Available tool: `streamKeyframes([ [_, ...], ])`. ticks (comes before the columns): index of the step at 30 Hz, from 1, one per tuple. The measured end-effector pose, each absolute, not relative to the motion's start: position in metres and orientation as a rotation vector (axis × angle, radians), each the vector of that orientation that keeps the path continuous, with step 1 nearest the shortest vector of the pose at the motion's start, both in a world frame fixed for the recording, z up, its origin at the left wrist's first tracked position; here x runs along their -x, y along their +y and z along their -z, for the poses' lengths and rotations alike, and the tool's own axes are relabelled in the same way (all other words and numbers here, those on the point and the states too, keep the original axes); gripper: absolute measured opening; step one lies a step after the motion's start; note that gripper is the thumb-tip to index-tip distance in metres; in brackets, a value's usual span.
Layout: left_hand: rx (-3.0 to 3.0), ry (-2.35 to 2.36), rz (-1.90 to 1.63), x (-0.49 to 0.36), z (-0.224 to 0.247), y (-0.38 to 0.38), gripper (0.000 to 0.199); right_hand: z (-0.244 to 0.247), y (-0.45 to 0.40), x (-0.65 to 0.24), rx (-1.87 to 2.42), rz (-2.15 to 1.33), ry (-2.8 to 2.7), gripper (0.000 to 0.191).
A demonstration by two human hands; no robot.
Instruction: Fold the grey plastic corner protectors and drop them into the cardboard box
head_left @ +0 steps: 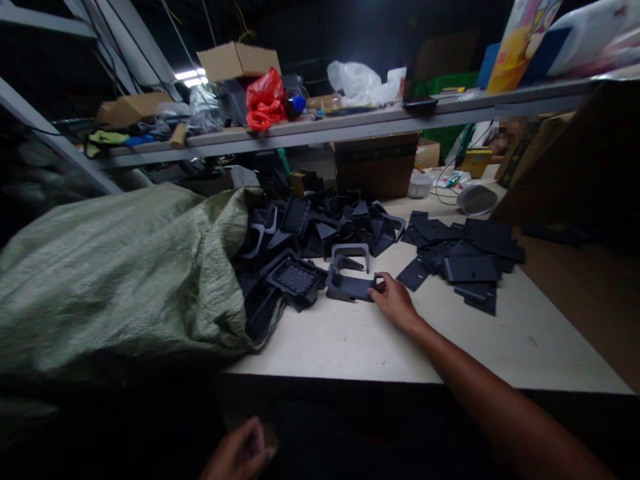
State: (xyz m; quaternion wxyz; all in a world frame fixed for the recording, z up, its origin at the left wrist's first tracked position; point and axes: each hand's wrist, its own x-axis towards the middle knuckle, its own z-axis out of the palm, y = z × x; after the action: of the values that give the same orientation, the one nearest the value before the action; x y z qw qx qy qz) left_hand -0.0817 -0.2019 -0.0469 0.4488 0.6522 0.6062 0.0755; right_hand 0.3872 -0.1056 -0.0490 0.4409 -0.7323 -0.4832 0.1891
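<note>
Black moulded plastic part (347,288) lies on the pale workbench (350,340), its edge touched by the right hand (395,301); grip cannot be confirmed. Left hand (240,450) is well apart, fingers curled, below the bench edge. Heaped black parts (320,227) spill from a green woven sack (100,280); flat black panels (460,263) lie farther right.

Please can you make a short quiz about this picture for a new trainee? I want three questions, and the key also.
1. What does the right hand touch: a black plastic part or the green woven sack?
2. True or false: the left hand rests on the pale table.
3. In this view, is the pile of flat black pieces left or right of the right hand?

Key: 1. The black plastic part. 2. False. 3. Right.
</note>
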Motion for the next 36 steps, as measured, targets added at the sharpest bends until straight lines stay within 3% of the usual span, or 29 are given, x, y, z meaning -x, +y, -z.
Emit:
streamKeyframes([
  [8, -1.598, 1.323, -0.163, 0.026, 0.019, -0.207, 0.035, 0.044, -0.137, -0.339, 1.663, -0.711, -1.304, 0.025],
  [16, -1.497, 1.151, -0.399, -0.017, -0.02, -0.173, 0.052, 0.01, -0.177, -0.325, 1.509, -0.973, -1.115, 0.037],
  [22, -1.079, 0.731, -0.676, -0.066, -0.006, -0.133, 0.065, -0.012, -0.208, -0.299, 1.042, -1.73, -0.667, 0.044],
  [26, -0.616, 0.621, -0.926, -0.101, -0.008, -0.132, 0.033, 0.0, -0.219, -0.291, 0.908, -1.96, -0.702, 0.051],
  [29, -0.396, 0.762, -0.982, -0.097, -0.016, -0.137, 0.011, 0.01, -0.217, -0.319, 1.285, -1.555, -1.076, 0.062],
  [32, -0.316, 0.833, -0.982, -0.064, -0.017, -0.138, 0.024, 0.007, -0.21, -0.386, 1.925, -0.508, -1.477, 0.06],
  [36, -0.369, 0.636, -0.909, -0.019, 0.001, -0.145, 0.038, -0.007, -0.196, -0.498, 2.2, -0.12, -1.407, 0.071],
])
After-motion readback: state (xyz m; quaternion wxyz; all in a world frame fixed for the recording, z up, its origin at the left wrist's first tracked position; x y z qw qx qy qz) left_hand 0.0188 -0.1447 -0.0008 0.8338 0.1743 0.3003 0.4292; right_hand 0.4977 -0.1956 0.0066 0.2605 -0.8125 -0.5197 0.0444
